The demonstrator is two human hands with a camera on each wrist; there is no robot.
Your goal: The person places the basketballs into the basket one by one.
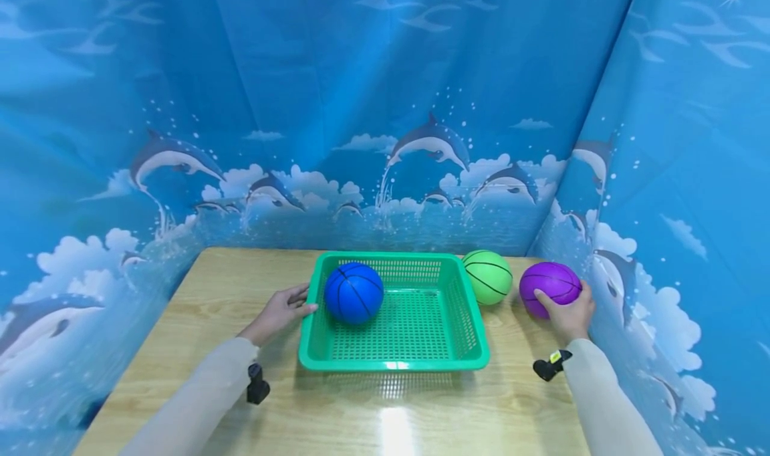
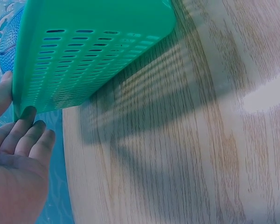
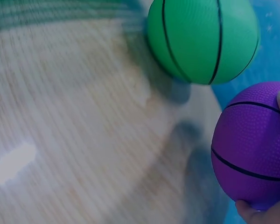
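Observation:
A green plastic basket (image 1: 394,364) with slotted walls stands on the table, and a blue toy basketball (image 1: 353,293) sits in its left part. My left hand (image 1: 283,313) pinches the basket's left rim, thumb at the top edge and fingers against the outer wall (image 2: 84,56). On the right, my right hand (image 1: 571,313) grips a purple toy basketball (image 1: 550,285), with thumb and fingers on opposite sides of it. Whether this ball touches the table cannot be told. Between the basket and the purple ball lies a green toy basketball (image 1: 488,277), close beside the basket's right wall.
The wooden table (image 1: 240,275) reaches back to a blue curtain (image 1: 337,142) printed with dolphins. Another curtain panel (image 1: 692,208) runs along the right side. Small black devices are strapped to both wrists.

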